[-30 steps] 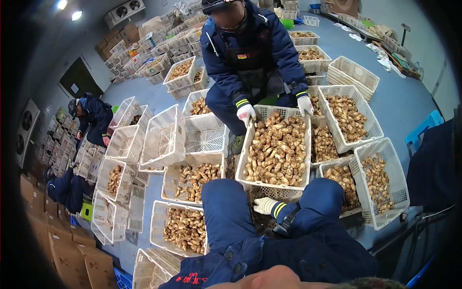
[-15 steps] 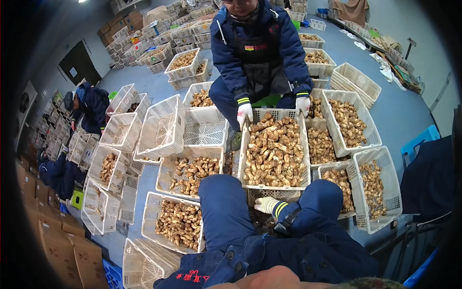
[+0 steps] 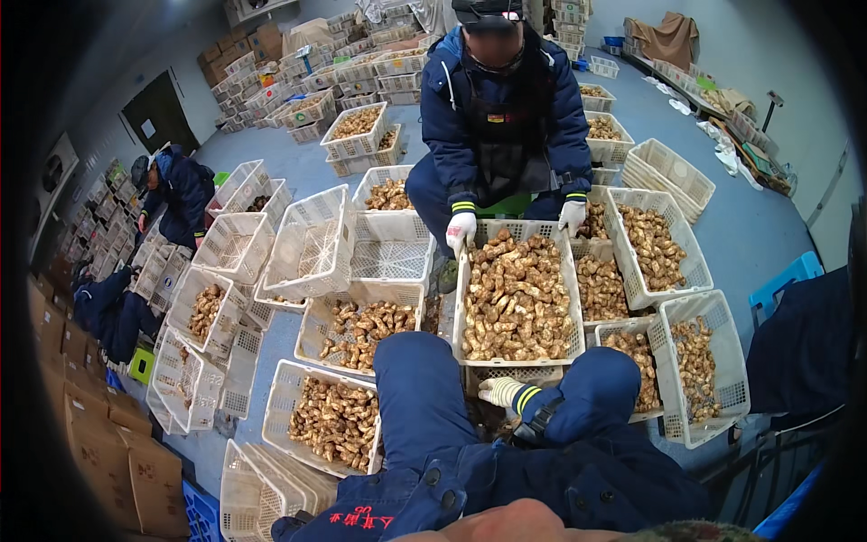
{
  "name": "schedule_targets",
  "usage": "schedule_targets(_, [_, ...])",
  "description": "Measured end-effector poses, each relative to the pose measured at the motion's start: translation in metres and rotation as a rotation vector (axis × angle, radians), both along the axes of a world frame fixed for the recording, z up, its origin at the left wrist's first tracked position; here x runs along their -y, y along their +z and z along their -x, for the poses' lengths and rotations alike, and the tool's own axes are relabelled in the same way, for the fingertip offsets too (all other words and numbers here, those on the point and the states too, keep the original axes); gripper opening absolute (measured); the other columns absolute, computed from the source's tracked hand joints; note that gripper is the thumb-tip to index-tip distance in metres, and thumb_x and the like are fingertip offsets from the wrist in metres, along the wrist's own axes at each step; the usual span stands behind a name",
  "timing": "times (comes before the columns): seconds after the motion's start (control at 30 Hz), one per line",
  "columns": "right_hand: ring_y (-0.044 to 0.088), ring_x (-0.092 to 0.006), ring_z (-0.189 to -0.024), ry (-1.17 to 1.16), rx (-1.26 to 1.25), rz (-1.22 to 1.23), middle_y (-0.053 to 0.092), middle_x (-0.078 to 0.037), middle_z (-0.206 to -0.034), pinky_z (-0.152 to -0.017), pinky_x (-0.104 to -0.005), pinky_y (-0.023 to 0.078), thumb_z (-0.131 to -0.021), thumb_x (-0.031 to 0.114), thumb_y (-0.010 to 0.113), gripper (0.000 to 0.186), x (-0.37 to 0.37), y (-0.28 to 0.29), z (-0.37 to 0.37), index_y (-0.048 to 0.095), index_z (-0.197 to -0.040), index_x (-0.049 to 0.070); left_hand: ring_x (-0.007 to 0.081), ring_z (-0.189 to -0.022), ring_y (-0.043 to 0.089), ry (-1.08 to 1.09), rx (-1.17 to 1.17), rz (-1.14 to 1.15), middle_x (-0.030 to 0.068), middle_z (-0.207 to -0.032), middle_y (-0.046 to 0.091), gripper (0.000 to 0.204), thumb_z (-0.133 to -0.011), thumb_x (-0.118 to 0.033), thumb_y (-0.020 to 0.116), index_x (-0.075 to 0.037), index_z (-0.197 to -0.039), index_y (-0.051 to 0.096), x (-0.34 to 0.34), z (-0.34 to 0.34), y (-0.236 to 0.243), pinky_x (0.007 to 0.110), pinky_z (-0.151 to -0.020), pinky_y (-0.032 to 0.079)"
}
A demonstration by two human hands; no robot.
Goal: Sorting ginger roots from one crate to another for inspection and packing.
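My right hand [image 3: 499, 392], in a striped glove, is between my knees, just below the near edge of a white crate [image 3: 574, 311] heaped with knobbly brown-and-cream mushrooms [image 3: 515, 289]. Its fingers point left, apart from any visible object and only loosely bent. My left hand is out of view. Across from me, a seated person [image 3: 501, 126] in a navy jacket grips both sides of that crate's far end with white-gloved hands.
More crates of mushrooms [image 3: 655, 244] surround us; some crates [image 3: 388, 257] at left hold nothing visible. Two co-workers [image 3: 176, 194] crouch at far left. Cardboard boxes [image 3: 117, 461] stand at lower left, a blue plastic stool [image 3: 786, 275] at right, stacked crates along the back.
The view has tilted slightly, so the scene sits lower in the picture. The person opposite still holds the crate; my right hand has barely moved.
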State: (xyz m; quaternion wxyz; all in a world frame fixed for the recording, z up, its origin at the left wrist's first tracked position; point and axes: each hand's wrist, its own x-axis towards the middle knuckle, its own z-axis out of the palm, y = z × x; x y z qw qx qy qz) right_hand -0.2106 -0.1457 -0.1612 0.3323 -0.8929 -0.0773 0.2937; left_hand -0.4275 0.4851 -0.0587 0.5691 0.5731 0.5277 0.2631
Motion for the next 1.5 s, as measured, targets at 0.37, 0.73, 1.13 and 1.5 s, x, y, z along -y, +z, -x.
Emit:
schedule_targets(0.37, [0.053, -0.0340, -0.112, -0.014, 0.029, -0.007, 0.058, -0.019, -0.118, -0.097, -0.0384, 0.040, -0.086, 0.042, 0.049, 0.050, 0.003, -0.002, 0.002, 0.057, -0.120, 0.006, 0.0308, -0.089, 0.061, 0.058, 0.104, 0.081, 0.0169, -0.099, 0.064, 0.038, -0.079, -0.027, 0.056, -0.001, -0.107, 0.059, -0.002, 0.012, 0.004, 0.045, -0.078, 0.049])
schedule_targets(0.73, [0.053, -0.0336, -0.113, 0.005, 0.030, -0.036, 0.058, -0.019, -0.119, -0.097, -0.0386, 0.040, -0.087, 0.042, 0.050, 0.052, -0.002, -0.002, -0.009, 0.054, -0.123, 0.005, 0.0312, -0.090, 0.060, 0.077, 0.239, 0.117, 0.0170, -0.100, 0.064, 0.039, -0.079, -0.027, 0.056, 0.000, -0.107, 0.059, -0.023, -0.019, 0.042, 0.046, -0.079, 0.048])
schedule_targets(1.13, [0.054, -0.0347, -0.111, -0.005, 0.065, -0.049, 0.058, -0.020, -0.117, -0.096, -0.0393, 0.041, -0.087, 0.041, 0.049, 0.049, 0.005, 0.016, -0.009, 0.055, -0.121, 0.006, 0.0317, -0.090, 0.060, -0.031, 0.455, 0.291, 0.0171, -0.100, 0.063, 0.040, -0.079, -0.027, 0.055, 0.001, -0.107, 0.058, -0.054, -0.095, 0.058, 0.047, -0.081, 0.048])
schedule_targets(1.5, [0.052, -0.0326, -0.113, -0.009, -0.043, 0.128, 0.059, -0.019, -0.117, -0.098, -0.0374, 0.040, -0.085, 0.040, 0.050, 0.049, 0.012, 0.002, -0.004, 0.058, -0.117, 0.005, 0.0317, -0.077, 0.059, -0.294, 0.156, 0.059, 0.0155, -0.089, 0.061, 0.040, -0.066, -0.009, 0.063, 0.000, -0.104, 0.053, -0.080, -0.152, 0.037, 0.042, -0.075, 0.049])
